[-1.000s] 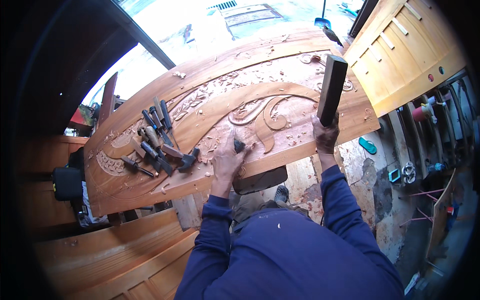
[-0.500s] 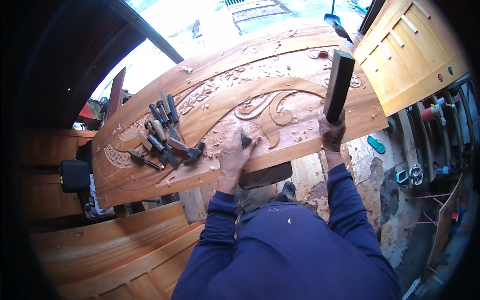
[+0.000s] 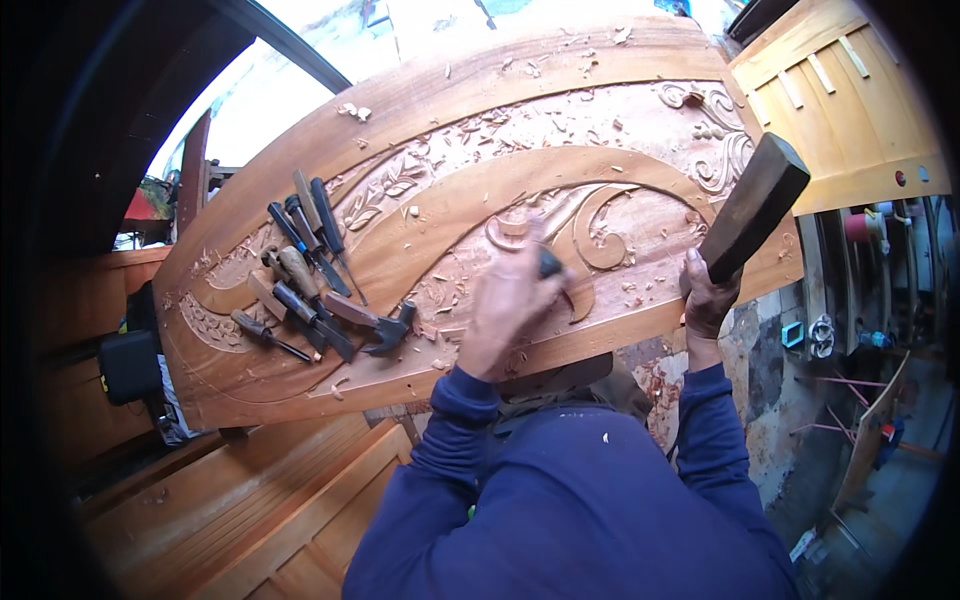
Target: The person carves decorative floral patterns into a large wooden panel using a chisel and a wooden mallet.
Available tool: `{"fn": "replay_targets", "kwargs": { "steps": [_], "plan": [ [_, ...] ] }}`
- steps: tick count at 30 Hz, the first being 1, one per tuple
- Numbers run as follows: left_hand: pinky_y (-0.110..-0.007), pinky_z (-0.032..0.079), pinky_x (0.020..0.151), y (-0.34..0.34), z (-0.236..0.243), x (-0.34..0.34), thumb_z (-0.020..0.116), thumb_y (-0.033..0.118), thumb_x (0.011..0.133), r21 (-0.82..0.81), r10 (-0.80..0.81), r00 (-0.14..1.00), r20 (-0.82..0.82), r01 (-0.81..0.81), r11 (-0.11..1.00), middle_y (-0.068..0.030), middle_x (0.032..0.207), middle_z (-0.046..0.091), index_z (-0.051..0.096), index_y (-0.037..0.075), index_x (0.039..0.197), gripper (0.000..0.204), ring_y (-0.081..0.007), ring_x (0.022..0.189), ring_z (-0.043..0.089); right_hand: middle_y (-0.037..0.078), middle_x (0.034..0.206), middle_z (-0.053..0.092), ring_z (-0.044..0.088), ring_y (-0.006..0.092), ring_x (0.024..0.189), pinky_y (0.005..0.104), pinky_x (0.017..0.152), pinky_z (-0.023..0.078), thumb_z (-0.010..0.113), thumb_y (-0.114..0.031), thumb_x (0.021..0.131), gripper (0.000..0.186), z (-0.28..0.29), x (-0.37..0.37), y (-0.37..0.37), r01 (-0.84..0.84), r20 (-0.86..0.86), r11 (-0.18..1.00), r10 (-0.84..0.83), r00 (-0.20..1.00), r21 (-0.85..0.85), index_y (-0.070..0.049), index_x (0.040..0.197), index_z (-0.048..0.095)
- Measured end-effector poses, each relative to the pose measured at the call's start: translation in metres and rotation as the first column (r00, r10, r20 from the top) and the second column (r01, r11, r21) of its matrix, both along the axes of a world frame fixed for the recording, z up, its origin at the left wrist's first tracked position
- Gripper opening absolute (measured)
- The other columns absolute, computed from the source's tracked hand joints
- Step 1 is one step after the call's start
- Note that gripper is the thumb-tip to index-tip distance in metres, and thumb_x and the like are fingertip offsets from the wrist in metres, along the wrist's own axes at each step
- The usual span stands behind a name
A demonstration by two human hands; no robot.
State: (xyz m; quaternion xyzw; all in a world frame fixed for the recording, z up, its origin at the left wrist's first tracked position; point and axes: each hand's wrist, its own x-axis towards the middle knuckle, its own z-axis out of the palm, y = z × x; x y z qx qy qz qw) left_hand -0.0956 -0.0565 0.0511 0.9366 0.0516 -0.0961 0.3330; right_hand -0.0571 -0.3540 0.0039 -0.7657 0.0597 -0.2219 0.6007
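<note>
A large wooden panel (image 3: pixel 590 45) with carved scrolls and leaves lies in front of me, strewn with shavings. My left hand (image 3: pixel 508 308), slightly blurred, is over its near middle beside a carved scroll (image 3: pixel 600 240). The fingers are wrapped round a chisel (image 3: pixel 549 264); its dark handle end shows and the blade is hidden. At the panel's right, my right hand (image 3: pixel 712 298) grips the narrow lower end of a dark wooden mallet (image 3: pixel 758 205). The mallet tilts up and to the right, its thick end away from the chisel.
Several chisels (image 3: pixel 290 295) lie in a pile on the panel's left part, with a claw hammer (image 3: pixel 385 325) beside them. A pale wooden door panel (image 3: pixel 850 110) leans at the right. More panelled wood (image 3: pixel 290 520) is at lower left. A black case (image 3: pixel 130 367) stands at far left.
My left hand has moved right and farther onto the panel with the chisel. My right hand has shifted right, and the mallet, nearly upright before, now leans to the right.
</note>
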Motion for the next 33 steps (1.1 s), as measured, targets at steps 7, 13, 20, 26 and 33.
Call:
{"fn": "replay_targets", "kwargs": {
  "steps": [7, 13, 20, 26, 33],
  "plan": [
    [-0.039, 0.059, 0.064, -0.061, 0.023, -0.026, 0.080, 0.051, 0.093, -0.463, 0.018, 0.970, 0.243, 0.100, 0.881, -0.0107, 0.092, 0.074, 0.047, 0.012, 0.157, 0.082, -0.0244, 0.069, 0.072, 0.004, 0.100, 0.067, 0.063, 0.0136, 0.089, 0.0316, 0.085, 0.052, 0.078, -0.005, 0.089, 0.037, 0.004, -0.003, -0.002, -0.036, -0.059, 0.998, 0.038, 0.998, 0.045, 0.000, 0.122, 0.061],
    [-0.041, 0.057, 0.087, -0.025, 0.032, -0.059, 0.066, 0.027, 0.106, -0.628, 0.583, 0.646, 0.493, -0.199, 0.752, -0.0191, 0.117, 0.063, 0.040, 0.000, 0.144, 0.053, -0.0234, 0.099, 0.067, 0.002, 0.094, 0.064, 0.058, 0.0097, 0.078, 0.0284, 0.074, 0.050, 0.079, -0.002, 0.090, 0.041, 0.019, -0.004, 0.007, -0.063, -0.070, 0.988, 0.073, 0.995, 0.144, -0.001, 0.126, 0.058],
    [-0.036, 0.054, 0.093, -0.007, 0.011, -0.080, 0.058, 0.030, 0.111, -0.581, 0.704, 0.497, 0.507, -0.406, 0.705, -0.0132, 0.118, 0.063, 0.030, 0.001, 0.152, 0.058, -0.0214, 0.109, 0.065, 0.001, 0.085, 0.060, 0.051, 0.0068, 0.058, 0.0249, 0.052, 0.042, 0.075, 0.004, 0.092, 0.045, 0.015, -0.002, 0.001, -0.143, -0.068, 0.978, 0.154, 0.986, 0.150, -0.002, 0.131, 0.054],
    [-0.033, 0.058, 0.089, 0.006, 0.024, -0.084, 0.065, 0.015, 0.107, -0.659, 0.809, 0.506, 0.300, -0.503, 0.559, -0.0094, 0.117, 0.065, 0.023, 0.008, 0.165, 0.072, -0.0194, 0.105, 0.069, 0.003, 0.087, 0.062, 0.054, 0.0086, 0.059, 0.0251, 0.052, 0.044, 0.076, 0.004, 0.091, 0.054, 0.021, -0.006, 0.006, -0.102, -0.059, 0.975, 0.115, 0.992, 0.199, -0.004, 0.139, 0.051],
    [-0.029, 0.062, 0.073, 0.023, 0.024, -0.075, 0.067, 0.015, 0.106, -0.769, 0.902, 0.429, 0.060, -0.556, 0.316, -0.0141, 0.121, 0.068, 0.030, 0.013, 0.162, 0.067, -0.0233, 0.096, 0.076, 0.008, 0.116, 0.068, 0.067, 0.0176, 0.103, 0.0344, 0.094, 0.054, 0.080, -0.005, 0.092, 0.043, 0.036, 0.003, -0.002, -0.154, -0.226, 0.984, 0.169, 0.959, 0.086, -0.003, 0.130, 0.061]
  ]
}}
